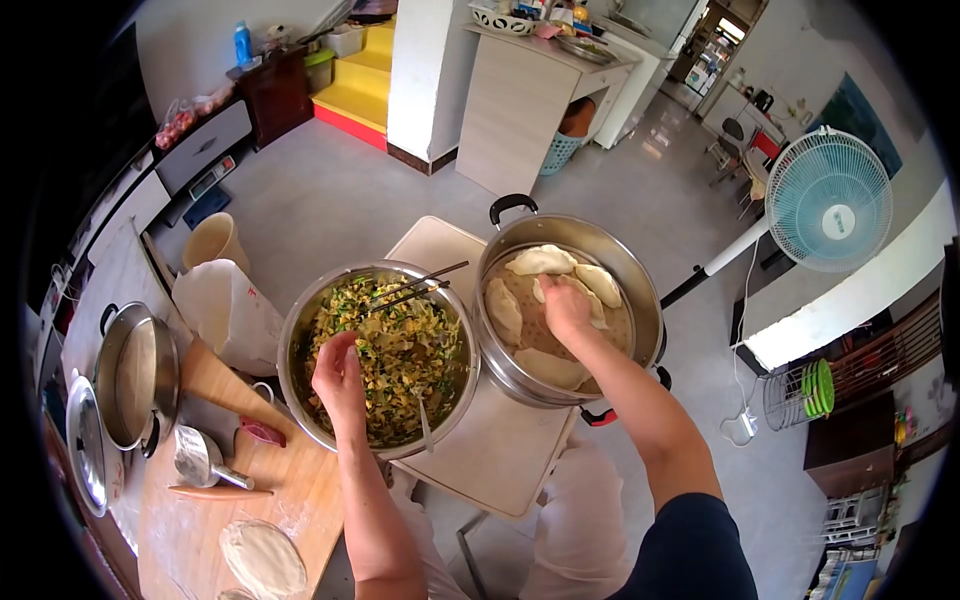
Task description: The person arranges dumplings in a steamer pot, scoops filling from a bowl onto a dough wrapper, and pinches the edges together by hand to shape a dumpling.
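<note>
Where the board comes closest to the person, a dough round lies flat, with a rolling pin and a metal scoop beyond it. The left hand is over the near left part of the bowl of chopped filling, its fingers loosely bent and the thumb close to them; whether they pinch anything cannot be told. A spoon stands in the filling at the near right, and dark chopsticks lie across the far right part.

Right of the bowl, the steamer sits on a small table. Inside, the right hand reaches down onto a dumpling, whose long axis slants from far left to near right. The dumpling lies beneath the fingers, its visible curved edge showing to their right; the fingers are bent and close together, but their grip on it is hidden. Four other dumplings surround it: one nearer, one to the left, one just beyond on the right and one farthest.

Farther off stand a fan at the right, a counter and yellow steps.
</note>
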A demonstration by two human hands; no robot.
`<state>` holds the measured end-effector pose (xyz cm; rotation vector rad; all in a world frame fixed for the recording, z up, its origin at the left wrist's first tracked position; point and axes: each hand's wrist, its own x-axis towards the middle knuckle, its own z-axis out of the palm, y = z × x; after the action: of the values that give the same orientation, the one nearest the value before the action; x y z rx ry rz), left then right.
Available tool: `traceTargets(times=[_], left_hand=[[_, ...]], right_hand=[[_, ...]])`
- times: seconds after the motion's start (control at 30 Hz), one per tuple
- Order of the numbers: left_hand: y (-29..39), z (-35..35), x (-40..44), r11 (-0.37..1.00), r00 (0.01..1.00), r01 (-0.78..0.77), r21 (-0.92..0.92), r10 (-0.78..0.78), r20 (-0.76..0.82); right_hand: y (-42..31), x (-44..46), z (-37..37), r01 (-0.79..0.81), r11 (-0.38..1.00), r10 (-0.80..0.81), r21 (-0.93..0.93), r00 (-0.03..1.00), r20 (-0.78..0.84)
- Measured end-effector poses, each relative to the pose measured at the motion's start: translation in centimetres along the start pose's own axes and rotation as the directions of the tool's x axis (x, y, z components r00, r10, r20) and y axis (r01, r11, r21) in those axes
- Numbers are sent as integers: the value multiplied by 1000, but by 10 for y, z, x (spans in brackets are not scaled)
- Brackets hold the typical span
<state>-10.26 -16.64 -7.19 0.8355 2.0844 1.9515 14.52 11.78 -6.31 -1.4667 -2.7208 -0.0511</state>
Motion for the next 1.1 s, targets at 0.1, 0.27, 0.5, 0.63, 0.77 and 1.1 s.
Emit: traceTargets(times=[0.1, 0.27, 0.5, 0.63, 0.77, 1.1], left_hand=[[-2, 0, 1, 1000, 1000, -13, -4, 13, -7], [-2, 1, 2, 1000, 1000, -15, 5, 15, -10], [-4, 1, 2, 999, 999, -33, 12, 33, -1], [-11, -1, 2, 999, 1000, -16, -48, 17, 5], [-17, -4, 4, 998, 1000, -16, -60, 18, 22], [-16, 6, 2, 1000, 999, -19, -6, 19, 48]], right_hand=[[-2, 1, -16, 64, 992, -54, 113, 995, -84], [-20, 1, 1, 13, 999, -11, 40, 999, -42], [-16, 0, -1, -7, 996, 8, 90, 1000, -3], [-10, -13, -53, 29, 987, -21, 155, 998, -52], [17, -48, -85, 53, 858, -219, 511, 937, 271], [16, -83, -60, 247, 920, -346, 305, 877, 334]])
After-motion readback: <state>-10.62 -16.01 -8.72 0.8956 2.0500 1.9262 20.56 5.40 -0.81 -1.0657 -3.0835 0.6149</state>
